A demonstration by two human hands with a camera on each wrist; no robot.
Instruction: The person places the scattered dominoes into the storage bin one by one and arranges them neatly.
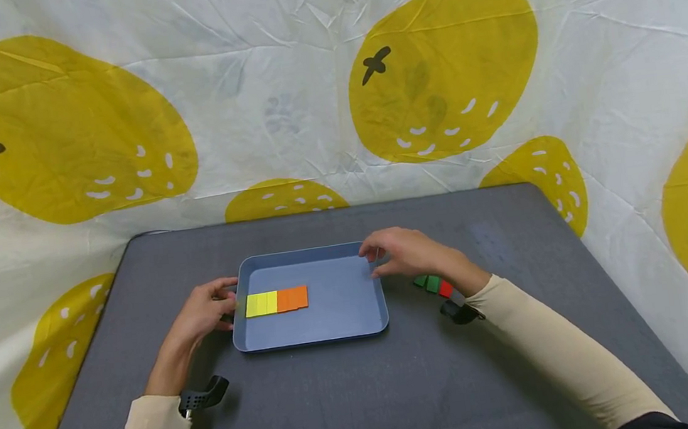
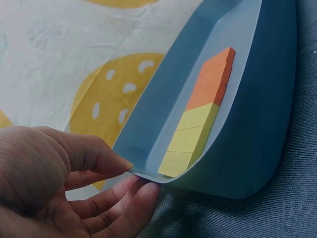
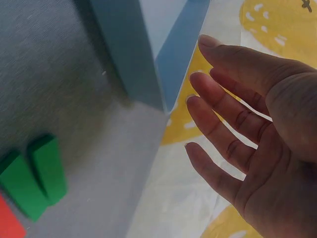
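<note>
Nearest the camera, two forearms in cream sleeves reach forward over a dark grey table (image 1: 354, 399), each with a small black wrist mount strapped on. The left hand (image 1: 201, 314) sits at the left edge of a blue tray (image 1: 343, 315); the left wrist view shows its thumb on top of the rim and the fingertips (image 2: 141, 196) curled under it, so the hand pinches the tray's edge. On the other side, a short row of loose blocks lies on the table just beside the right wrist: green blocks (image 1: 427, 283) with a red block (image 1: 445, 288) next to them, close to the tray's right wall but outside it. The right wrist view shows the green pieces side by side and touching, with a corner of the red one beside them.

The tray rests flat near the middle of the table. Inside it, against the left wall, runs a row of yellow blocks (image 1: 261, 303) joined end to end with orange blocks (image 1: 292, 298), all lying flat on the tray floor.

The right hand (image 1: 403, 251) hovers at the tray's far right corner with fingers straight and slightly spread, gripping nothing; whether a fingertip touches the rim cannot be told.

Behind the table hangs a creased white cloth (image 1: 279, 108) printed with large yellow fruit shapes
</note>
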